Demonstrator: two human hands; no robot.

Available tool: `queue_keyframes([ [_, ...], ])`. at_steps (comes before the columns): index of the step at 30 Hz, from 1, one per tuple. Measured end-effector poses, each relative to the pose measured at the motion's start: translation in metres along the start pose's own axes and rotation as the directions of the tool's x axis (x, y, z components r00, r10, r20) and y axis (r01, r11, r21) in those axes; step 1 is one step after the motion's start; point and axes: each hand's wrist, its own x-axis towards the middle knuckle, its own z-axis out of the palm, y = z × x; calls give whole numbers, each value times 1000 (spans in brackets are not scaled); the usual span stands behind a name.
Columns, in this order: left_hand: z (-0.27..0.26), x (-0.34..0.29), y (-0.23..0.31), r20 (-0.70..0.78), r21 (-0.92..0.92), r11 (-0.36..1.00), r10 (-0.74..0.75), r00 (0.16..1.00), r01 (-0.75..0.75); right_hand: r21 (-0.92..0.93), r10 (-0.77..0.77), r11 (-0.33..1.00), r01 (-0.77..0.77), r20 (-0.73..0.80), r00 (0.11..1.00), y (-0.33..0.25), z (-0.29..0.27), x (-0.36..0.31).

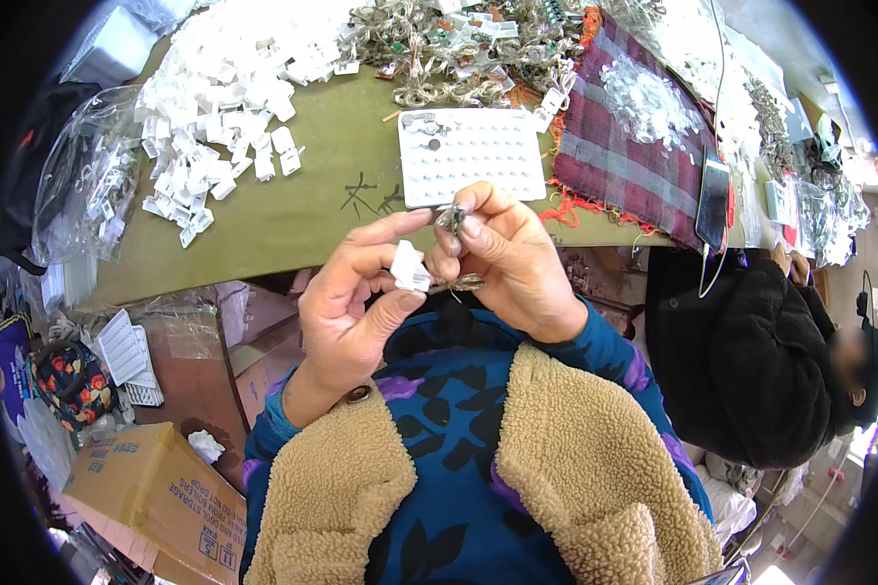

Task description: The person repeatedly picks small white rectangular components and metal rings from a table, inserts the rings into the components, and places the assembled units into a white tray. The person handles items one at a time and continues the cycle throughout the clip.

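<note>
Head view shows the person's two hands raised close together just off the near edge of a green-topped bench (pixel 341 146). Thumb and fingers of the left hand (pixel 344 304) are closed on a small white plastic housing (pixel 409 268), while its extended index finger reaches to the fingertips of the right hand (pixel 522 261); whether the two touch cannot be told. The right hand pinches a small dark component (pixel 453 218), its details too small to make out, and a coil of thin wire (pixel 466 283) shows below that hand. Just beyond the fingers lies a white tray (pixel 517 185) with rows of small bumps, a few round metallic discs (pixel 433 144) at its upper left. A heap of white plastic housings (pixel 210 112) spreads over the bench to the left, and a tangle of coiled wires (pixel 424 63) lies behind the tray. To the right, a plaid cloth (pixel 595 161) with orange fringe carries clear plastic pieces (pixel 647 99); a phone (pixel 713 203) with a white cable rests at its edge.
</note>
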Motion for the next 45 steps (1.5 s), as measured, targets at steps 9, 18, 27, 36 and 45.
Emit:
queue_keyframes([
  [9, 2, -2, -8, -201, -211, 970, -167, 965, 124, -160, -74, 985, 70, -13, 997, 6, 5, -2],
  [18, 1, -6, -19, -168, -437, 880, -284, 944, 187, -519, -155, 851, 84, -95, 983, 5, 31, -14],
  [27, -4, -5, -20, -124, -523, 816, -358, 925, 246, -911, -290, 330, 247, 151, 945, -4, 23, -9],
  [36, -2, 0, -27, -125, -589, 763, -413, 902, 267, -837, -400, -196, 511, 544, 737, 12, 9, 2],
  [45, 1, 1, -18, -179, -455, 852, -374, 910, 260, -918, -369, 99, 383, 324, 871, 6, 17, -9],
])
